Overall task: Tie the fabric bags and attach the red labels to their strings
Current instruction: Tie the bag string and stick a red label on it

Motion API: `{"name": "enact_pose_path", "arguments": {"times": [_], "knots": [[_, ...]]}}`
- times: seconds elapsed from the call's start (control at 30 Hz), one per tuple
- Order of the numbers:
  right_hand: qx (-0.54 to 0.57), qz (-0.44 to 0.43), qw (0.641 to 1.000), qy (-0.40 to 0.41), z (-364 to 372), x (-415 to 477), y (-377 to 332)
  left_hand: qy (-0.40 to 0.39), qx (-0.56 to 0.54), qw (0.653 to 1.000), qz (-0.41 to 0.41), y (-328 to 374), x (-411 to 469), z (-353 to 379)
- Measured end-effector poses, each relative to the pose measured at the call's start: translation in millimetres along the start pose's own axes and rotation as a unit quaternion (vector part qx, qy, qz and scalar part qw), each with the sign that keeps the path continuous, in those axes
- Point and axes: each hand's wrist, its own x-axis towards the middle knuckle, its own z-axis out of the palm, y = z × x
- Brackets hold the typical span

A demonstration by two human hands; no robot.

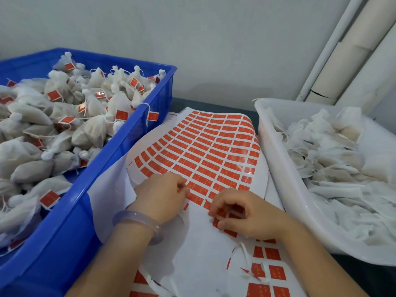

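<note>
The right hand (242,213) is curled over the near part of the label sheet (210,151), thumb and forefinger pinching the edge of one red label (221,212). The left hand (160,194), just beside it, rests curled on the sheet; I cannot tell whether it pinches anything. Beyond both hands the sheet bows upward. Finished bags (92,129) fill the blue crate (120,151) left of the left hand. Untied fabric bags (334,163) lie in the white tub (276,159) right of the right hand. A hasty peel could tear the label, fold it onto itself, or drag the bowed sheet.
</note>
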Motion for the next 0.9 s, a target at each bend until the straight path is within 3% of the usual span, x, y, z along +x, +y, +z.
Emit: {"name": "enact_pose_path", "arguments": {"times": [0.6,0.9], "knots": [[-0.055,-0.010,0.998,0.023,0,-2,-5,0.006,0.009,1.000,0.010,0,-2,-1],[0.112,0.006,0.990,0.090,-4,-11,-1,0.025,-0.016,0.999,0.025,1,-4,-1]]}}
